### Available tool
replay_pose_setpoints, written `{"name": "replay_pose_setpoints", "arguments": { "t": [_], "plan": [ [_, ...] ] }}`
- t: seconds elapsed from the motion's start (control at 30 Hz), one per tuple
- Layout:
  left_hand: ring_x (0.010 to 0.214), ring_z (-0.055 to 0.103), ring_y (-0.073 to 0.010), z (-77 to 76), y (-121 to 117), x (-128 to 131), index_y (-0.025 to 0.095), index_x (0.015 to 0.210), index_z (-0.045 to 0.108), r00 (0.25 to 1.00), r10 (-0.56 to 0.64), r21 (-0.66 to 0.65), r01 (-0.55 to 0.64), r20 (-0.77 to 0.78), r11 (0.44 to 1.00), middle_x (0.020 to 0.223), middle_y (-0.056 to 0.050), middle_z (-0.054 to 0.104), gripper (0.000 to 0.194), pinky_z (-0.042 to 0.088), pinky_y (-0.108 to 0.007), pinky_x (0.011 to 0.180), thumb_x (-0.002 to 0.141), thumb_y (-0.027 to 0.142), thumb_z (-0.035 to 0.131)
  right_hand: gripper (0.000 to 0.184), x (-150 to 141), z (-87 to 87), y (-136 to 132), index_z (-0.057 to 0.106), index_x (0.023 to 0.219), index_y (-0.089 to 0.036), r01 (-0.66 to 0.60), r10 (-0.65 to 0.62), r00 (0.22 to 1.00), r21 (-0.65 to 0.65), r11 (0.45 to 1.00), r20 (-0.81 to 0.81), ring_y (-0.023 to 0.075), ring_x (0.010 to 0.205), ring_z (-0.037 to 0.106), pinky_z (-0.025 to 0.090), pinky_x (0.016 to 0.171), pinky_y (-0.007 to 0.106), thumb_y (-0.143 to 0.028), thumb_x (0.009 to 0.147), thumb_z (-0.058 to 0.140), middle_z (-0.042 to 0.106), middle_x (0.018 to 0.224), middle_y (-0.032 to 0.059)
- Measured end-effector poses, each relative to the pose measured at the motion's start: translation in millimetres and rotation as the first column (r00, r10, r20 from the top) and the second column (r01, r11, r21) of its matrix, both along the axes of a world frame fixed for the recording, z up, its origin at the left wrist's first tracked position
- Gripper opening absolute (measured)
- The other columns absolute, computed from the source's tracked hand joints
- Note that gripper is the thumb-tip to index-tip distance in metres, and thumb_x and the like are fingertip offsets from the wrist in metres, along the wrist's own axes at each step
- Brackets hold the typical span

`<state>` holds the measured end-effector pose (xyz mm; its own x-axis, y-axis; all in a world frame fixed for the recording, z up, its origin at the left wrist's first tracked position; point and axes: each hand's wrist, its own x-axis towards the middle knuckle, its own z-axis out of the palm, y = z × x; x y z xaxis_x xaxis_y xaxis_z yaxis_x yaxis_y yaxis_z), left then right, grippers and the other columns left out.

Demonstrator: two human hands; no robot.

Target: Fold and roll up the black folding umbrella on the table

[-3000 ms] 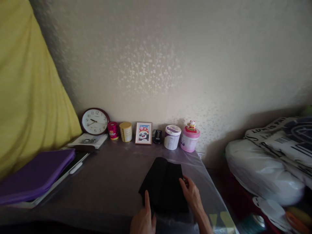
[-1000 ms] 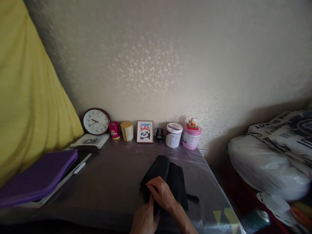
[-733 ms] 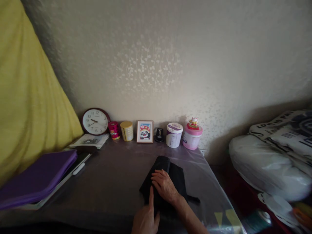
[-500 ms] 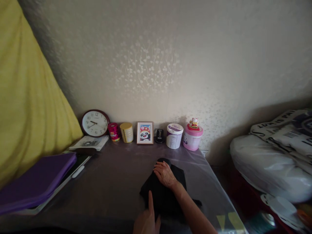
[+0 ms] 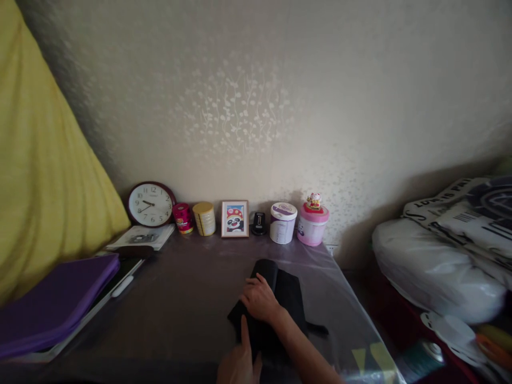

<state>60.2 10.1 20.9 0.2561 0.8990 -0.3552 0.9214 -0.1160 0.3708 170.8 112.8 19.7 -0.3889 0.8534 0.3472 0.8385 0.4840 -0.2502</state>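
A black cloth item [image 5: 288, 290] lies on the table, with a rounded, tube-like fold at its far left and a narrow strap [image 5: 318, 328] sticking out to the right. Its exact kind I cannot make out. My right hand [image 5: 258, 298] rests on top of the fold, palm down, fingers stretched out and slightly bent. Closer to me, my left hand [image 5: 239, 360] touches the near left part of the cloth, index finger pointing forward and thumb apart. The other fingers of my left hand are hidden.
Along the wall stand a clock [image 5: 150, 204], a pink tin [image 5: 183, 218], a yellow-lidded can [image 5: 204, 218], a picture frame [image 5: 234, 219], a black device [image 5: 258, 223] and two tubs [image 5: 283, 224]. Purple folders [image 5: 60, 304] lie left. Bulky bags [image 5: 432, 266] sit beyond the table's right edge.
My right hand has slid toward me and slightly left over the black cloth, so more of the rounded fold shows. My left hand stays about where it was. The view has shifted slightly.
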Motion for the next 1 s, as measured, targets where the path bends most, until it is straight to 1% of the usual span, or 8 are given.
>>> {"name": "replay_pose_setpoints", "arguments": {
  "t": [0.07, 0.13, 0.23, 0.37, 0.47, 0.57, 0.77, 1.0],
  "plan": [
    [0.084, 0.063, -0.0222, -0.4, -1, 0, 0.003, 0.137, -0.002, 1.000, -0.005, 0.014, 0.005, 0.000, 1.000, 0.095, -0.015, 0.066, 0.067, 0.043, -0.030, 0.071, 0.086, 0.025, 0.035, 0.019, 6, -0.8, 0, 0.065, 0.082, -0.020, 0.049, -0.048, 0.997, 0.008, 0.999, -0.056, 0.0172, 0.108, 0.050, 0.024, 0.101, 0.037, -0.021, 0.082, 0.046, 0.067, 0.094, 0.0048],
    [0.084, 0.062, -0.0223, -0.3, -2, -1, 0.002, 0.137, -0.003, 1.000, -0.008, 0.035, 0.007, 0.002, 0.999, 0.095, -0.014, 0.066, 0.067, 0.043, -0.031, 0.070, 0.086, 0.026, 0.034, 0.021, 23, -0.4, 4, 0.063, 0.093, -0.017, 0.187, -0.174, 0.968, 0.054, 0.981, -0.183, 0.0181, 0.109, 0.049, 0.030, 0.099, 0.036, -0.018, 0.080, 0.046, 0.062, 0.108, 0.0078],
    [0.084, 0.062, -0.0214, 1.3, -3, -2, 0.002, 0.137, -0.004, 1.000, -0.012, 0.047, 0.011, 0.007, 0.999, 0.094, -0.013, 0.066, 0.066, 0.043, -0.030, 0.071, 0.087, 0.027, 0.033, 0.029, 65, -3.3, 0, 0.058, 0.102, -0.012, 0.428, -0.375, 0.850, 0.069, 0.901, -0.371, 0.0195, 0.104, 0.052, 0.037, 0.092, 0.035, -0.021, 0.082, 0.040, 0.060, 0.108, 0.0124],
    [0.083, 0.062, -0.0182, 2.2, -5, -3, 0.004, 0.137, -0.002, 1.000, -0.014, 0.059, 0.014, 0.002, 0.998, 0.093, -0.011, 0.067, 0.066, 0.041, -0.026, 0.070, 0.087, 0.028, 0.034, 0.035, 117, -20.2, -29, 0.058, 0.099, -0.011, 0.678, -0.636, 0.642, -0.071, 0.732, -0.428, 0.0234, 0.094, 0.057, 0.042, 0.084, 0.035, -0.032, 0.079, 0.039, 0.063, 0.097, 0.0149],
    [0.080, 0.062, -0.0180, -1.3, -5, -3, 0.005, 0.137, -0.002, 1.000, -0.011, 0.089, 0.010, 0.008, 0.996, 0.091, -0.010, 0.067, 0.065, 0.041, -0.026, 0.068, 0.088, 0.030, 0.031, 0.036, 134, -33.0, -51, 0.060, 0.094, -0.013, 0.695, -0.731, 0.546, -0.266, 0.668, -0.409, 0.0247, 0.089, 0.060, 0.044, 0.079, 0.035, -0.038, 0.076, 0.041, 0.065, 0.093, 0.0139],
    [0.077, 0.063, -0.0179, -5.4, -5, -4, 0.005, 0.138, -0.003, 1.000, -0.009, 0.111, 0.007, 0.024, 0.994, 0.088, -0.010, 0.067, 0.065, 0.041, -0.026, 0.066, 0.088, 0.031, 0.031, 0.039, 132, -35.4, -63, 0.063, 0.091, -0.017, 0.623, -0.728, 0.501, -0.389, 0.679, -0.469, 0.0241, 0.086, 0.061, 0.044, 0.076, 0.033, -0.043, 0.074, 0.041, 0.067, 0.091, 0.0106],
    [0.078, 0.062, -0.0174, -4.1, -5, -4, 0.005, 0.138, -0.002, 0.999, -0.010, 0.107, 0.007, 0.030, 0.994, 0.088, -0.010, 0.067, 0.065, 0.040, -0.026, 0.066, 0.088, 0.031, 0.031, 0.045, 119, -20.8, -63, 0.066, 0.084, -0.016, 0.528, -0.673, 0.440, -0.435, 0.730, -0.594, 0.0238, 0.078, 0.061, 0.045, 0.070, 0.032, -0.053, 0.069, 0.046, 0.068, 0.080, 0.0081],
    [0.076, 0.063, -0.0179, -4.1, -6, -5, 0.005, 0.138, -0.002, 0.999, -0.007, 0.093, 0.003, 0.042, 0.996, 0.086, -0.010, 0.067, 0.065, 0.041, -0.026, 0.065, 0.088, 0.030, 0.031, 0.049, 116, -17.4, -56, 0.066, 0.081, -0.012, 0.427, -0.598, 0.383, -0.439, 0.791, -0.704, 0.0231, 0.070, 0.060, 0.045, 0.063, 0.031, -0.056, 0.064, 0.053, 0.066, 0.071, 0.0065]
  ]
}}
